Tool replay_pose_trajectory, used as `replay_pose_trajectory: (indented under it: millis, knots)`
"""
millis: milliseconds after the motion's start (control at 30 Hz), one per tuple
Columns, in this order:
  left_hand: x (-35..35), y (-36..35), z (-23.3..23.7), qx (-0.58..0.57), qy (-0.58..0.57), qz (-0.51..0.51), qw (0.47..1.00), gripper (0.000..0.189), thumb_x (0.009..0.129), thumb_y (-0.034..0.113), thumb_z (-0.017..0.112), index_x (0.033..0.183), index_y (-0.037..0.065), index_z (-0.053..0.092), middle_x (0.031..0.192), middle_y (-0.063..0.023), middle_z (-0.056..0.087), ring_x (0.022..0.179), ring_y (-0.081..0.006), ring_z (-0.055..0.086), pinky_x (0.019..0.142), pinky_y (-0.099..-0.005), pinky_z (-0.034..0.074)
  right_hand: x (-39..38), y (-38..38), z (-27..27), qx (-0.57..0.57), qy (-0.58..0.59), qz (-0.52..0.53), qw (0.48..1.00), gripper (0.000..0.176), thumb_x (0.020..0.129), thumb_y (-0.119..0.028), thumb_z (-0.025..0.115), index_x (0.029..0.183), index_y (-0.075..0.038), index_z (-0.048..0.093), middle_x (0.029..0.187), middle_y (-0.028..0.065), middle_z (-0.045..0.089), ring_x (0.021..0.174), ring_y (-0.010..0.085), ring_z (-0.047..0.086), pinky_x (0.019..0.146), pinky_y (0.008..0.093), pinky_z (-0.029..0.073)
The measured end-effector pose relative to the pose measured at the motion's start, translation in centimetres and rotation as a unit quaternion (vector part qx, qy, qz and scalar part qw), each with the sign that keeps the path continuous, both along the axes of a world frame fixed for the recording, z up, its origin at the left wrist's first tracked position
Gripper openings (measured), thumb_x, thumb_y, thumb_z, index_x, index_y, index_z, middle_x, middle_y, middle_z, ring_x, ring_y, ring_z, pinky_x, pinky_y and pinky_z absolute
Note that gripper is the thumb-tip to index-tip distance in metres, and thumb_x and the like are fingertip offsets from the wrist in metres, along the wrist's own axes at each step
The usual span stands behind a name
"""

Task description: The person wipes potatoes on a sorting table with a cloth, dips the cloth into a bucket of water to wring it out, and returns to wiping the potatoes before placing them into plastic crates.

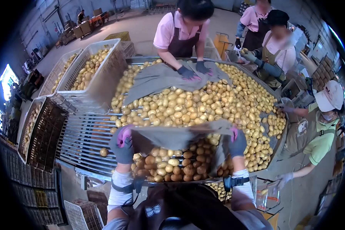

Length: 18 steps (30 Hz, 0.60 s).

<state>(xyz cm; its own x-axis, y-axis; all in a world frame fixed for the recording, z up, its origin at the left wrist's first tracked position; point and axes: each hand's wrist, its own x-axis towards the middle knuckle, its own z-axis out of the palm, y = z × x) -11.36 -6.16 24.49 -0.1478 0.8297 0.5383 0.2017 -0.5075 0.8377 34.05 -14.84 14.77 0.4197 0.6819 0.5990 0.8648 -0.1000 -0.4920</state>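
Together, left hand [122, 148], right hand [237, 143] holding cloth [166, 138] over potatoes [173, 162]

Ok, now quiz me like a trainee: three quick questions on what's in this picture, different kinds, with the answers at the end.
1. Multiple choice: what do the camera wearer's left hand and right hand hold up between them?
a) a crate
b) a grey cloth
c) a cap
2. Look at the person directly across, in a pink shirt and dark apron. True or false: this person works bare-handed.
3. Fill in: the stray potato on the metal bars lies nearer the wearer's ____ hand.

Key: 1. b. 2. False; gloves cover both hands. 3. left.
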Motion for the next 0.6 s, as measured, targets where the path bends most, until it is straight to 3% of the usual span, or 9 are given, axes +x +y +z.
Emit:
replay_pose_trajectory:
  millis: [100,133,233,267,333,367,400,467,600]
  knots:
    - [-1.0,-0.7,0.6,0.062,0.007,0.020,0.998,0.058,0.101,0.048,0.068,0.112,-0.009,0.071,0.111,-0.0145,0.073,0.102,-0.0232,0.068,0.095,-0.0359,0.051,-0.8,-1.6,-2.2,-0.176,0.046,-0.066,0.981,0.023,0.093,-0.024,0.065,0.113,-0.019,0.073,0.114,0.0139,0.072,0.101,0.0397,0.070,0.087,0.0451,0.057]
    - [-1.6,-0.6,0.4,0.077,-0.017,0.020,0.997,0.058,0.101,0.047,0.067,0.112,-0.009,0.071,0.113,-0.0157,0.072,0.102,-0.0254,0.069,0.097,-0.0382,0.052,-0.4,-2.2,-3.4,-0.175,0.046,-0.067,0.981,0.023,0.093,-0.024,0.065,0.113,-0.019,0.073,0.114,0.0139,0.072,0.101,0.0397,0.070,0.087,0.0451,0.057]
    - [-3.2,-1.1,1.4,0.116,-0.038,0.029,0.992,0.060,0.098,0.048,0.069,0.117,-0.009,0.069,0.115,-0.0199,0.071,0.104,-0.0286,0.068,0.096,-0.0423,0.054,0.6,-2.9,-4.2,-0.158,0.291,-0.034,0.943,0.030,0.102,-0.025,0.058,0.126,-0.009,0.069,0.130,0.0146,0.070,0.110,0.0271,0.072,0.094,0.0374,0.054]
    - [-3.9,-1.0,1.6,0.141,-0.030,0.031,0.989,0.061,0.097,0.049,0.071,0.118,-0.008,0.068,0.114,-0.0214,0.071,0.103,-0.0293,0.068,0.093,-0.0429,0.054,2.0,-2.8,-4.6,-0.157,0.291,-0.035,0.943,0.030,0.102,-0.025,0.058,0.126,-0.009,0.069,0.130,0.0146,0.070,0.110,0.0271,0.072,0.094,0.0374,0.054]
    - [-4.0,-1.2,4.3,0.181,-0.042,0.033,0.982,0.063,0.097,0.052,0.071,0.119,-0.007,0.066,0.114,-0.0213,0.070,0.100,-0.0297,0.067,0.091,-0.0432,0.055,4.5,-2.6,-3.9,0.142,0.351,0.041,0.925,0.036,0.105,-0.030,0.063,0.130,-0.004,0.063,0.123,0.0099,0.070,0.102,0.0211,0.069,0.088,0.0357,0.055]
    - [-3.8,-1.1,6.1,0.206,-0.055,0.059,0.975,0.065,0.095,0.053,0.073,0.116,-0.009,0.067,0.112,-0.0214,0.071,0.097,-0.0297,0.069,0.090,-0.0441,0.056,4.9,-2.7,-2.2,0.199,0.282,0.003,0.938,0.039,0.108,-0.029,0.058,0.134,0.001,0.060,0.129,0.0113,0.068,0.115,0.0229,0.065,0.100,0.0365,0.049]
    - [-3.7,-0.8,7.6,0.230,-0.068,0.084,0.967,0.068,0.093,0.054,0.076,0.114,-0.010,0.068,0.110,-0.0214,0.073,0.095,-0.0298,0.071,0.090,-0.0450,0.057,3.4,-2.7,4.0,0.255,0.210,-0.037,0.943,0.043,0.111,-0.028,0.053,0.138,0.005,0.057,0.136,0.0128,0.066,0.129,0.0247,0.061,0.112,0.0373,0.043]
    - [-4.5,0.1,10.1,0.267,-0.038,0.070,0.960,0.072,0.099,0.057,0.068,0.126,-0.010,0.062,0.118,-0.0219,0.070,0.098,-0.0279,0.068,0.090,-0.0414,0.056,2.7,-3.0,11.1,0.397,0.169,-0.030,0.902,0.046,0.110,-0.034,0.055,0.139,0.001,0.055,0.141,0.0152,0.062,0.135,0.0277,0.057,0.116,0.0401,0.040]
    - [-3.6,2.1,15.1,0.306,-0.024,0.099,0.947,0.063,0.105,0.047,0.063,0.126,-0.012,0.064,0.121,-0.0214,0.071,0.098,-0.0242,0.070,0.093,-0.0383,0.057,5.5,-3.8,20.0,0.435,-0.079,-0.145,0.885,0.039,0.105,-0.030,0.062,0.128,0.001,0.056,0.146,0.0215,0.057,0.138,0.0339,0.053,0.119,0.0463,0.039]
